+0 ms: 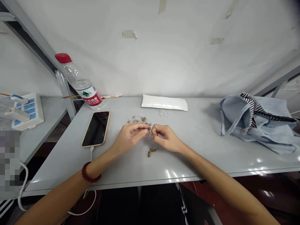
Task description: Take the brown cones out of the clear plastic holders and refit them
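My left hand and my right hand meet over the middle of the grey table. Both are closed in a pinch on a tiny clear-and-brown part held between their fingertips. Just behind the fingers lies a pile of small clear and brown parts. A few small brown pieces lie on the table under my right wrist. A red bead bracelet sits on my left wrist.
A phone on a white cable lies left of my hands. A water bottle with a red cap leans at the back left. A white padded pouch lies behind. A blue cloth bag rests at right. A power strip sits far left.
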`<action>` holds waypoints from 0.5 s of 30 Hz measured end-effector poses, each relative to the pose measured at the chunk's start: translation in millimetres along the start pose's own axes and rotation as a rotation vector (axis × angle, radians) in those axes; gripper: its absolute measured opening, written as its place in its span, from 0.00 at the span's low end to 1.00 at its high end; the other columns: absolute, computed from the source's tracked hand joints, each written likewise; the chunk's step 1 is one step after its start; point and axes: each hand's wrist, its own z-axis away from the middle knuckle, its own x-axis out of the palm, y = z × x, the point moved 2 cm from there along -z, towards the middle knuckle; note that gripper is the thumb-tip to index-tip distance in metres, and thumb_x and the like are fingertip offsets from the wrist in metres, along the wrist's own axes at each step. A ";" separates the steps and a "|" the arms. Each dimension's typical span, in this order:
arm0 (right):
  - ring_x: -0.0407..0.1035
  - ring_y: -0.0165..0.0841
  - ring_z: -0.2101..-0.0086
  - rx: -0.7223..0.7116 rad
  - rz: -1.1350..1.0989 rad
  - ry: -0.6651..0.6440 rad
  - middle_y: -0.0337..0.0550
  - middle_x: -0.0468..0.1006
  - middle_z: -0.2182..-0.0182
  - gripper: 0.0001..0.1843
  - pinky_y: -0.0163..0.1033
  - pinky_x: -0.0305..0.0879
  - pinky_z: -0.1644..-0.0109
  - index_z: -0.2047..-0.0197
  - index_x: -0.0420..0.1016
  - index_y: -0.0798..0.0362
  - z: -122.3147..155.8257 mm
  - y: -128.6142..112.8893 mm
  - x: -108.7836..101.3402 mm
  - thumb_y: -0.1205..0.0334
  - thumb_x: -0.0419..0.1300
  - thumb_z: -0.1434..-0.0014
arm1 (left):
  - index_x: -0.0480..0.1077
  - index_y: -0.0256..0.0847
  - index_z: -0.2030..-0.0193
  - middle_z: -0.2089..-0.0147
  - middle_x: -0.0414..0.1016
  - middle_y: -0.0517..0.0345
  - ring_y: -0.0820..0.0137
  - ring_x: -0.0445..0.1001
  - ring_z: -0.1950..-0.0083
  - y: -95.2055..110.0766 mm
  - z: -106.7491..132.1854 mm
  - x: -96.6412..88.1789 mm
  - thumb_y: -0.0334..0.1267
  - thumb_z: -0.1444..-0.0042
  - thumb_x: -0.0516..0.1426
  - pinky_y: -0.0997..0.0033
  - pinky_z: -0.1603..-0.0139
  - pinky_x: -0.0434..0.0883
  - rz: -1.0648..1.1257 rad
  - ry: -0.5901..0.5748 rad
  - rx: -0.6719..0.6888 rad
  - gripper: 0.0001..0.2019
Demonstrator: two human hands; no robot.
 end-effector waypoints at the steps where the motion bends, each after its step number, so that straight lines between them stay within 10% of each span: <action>1: 0.51 0.26 0.75 0.003 -0.026 0.006 0.31 0.57 0.79 0.10 0.35 0.51 0.71 0.77 0.55 0.51 -0.2 0.6 -0.4 0.70 0.53 0.49 | 0.73 0.36 0.56 0.59 0.77 0.52 0.67 0.77 0.58 0.0 0.1 0.6 0.38 0.46 0.59 0.66 0.55 0.77 -0.019 -0.016 0.024 0.12; 15: 0.60 0.29 0.72 0.046 -0.202 -0.052 0.35 0.64 0.75 0.08 0.39 0.60 0.65 0.74 0.59 0.51 0.9 10.0 4.5 0.65 0.55 0.45 | 0.69 0.38 0.62 0.64 0.73 0.55 0.71 0.71 0.64 -2.6 -0.6 0.9 0.30 0.52 0.60 0.70 0.63 0.72 -0.455 0.038 0.477 0.09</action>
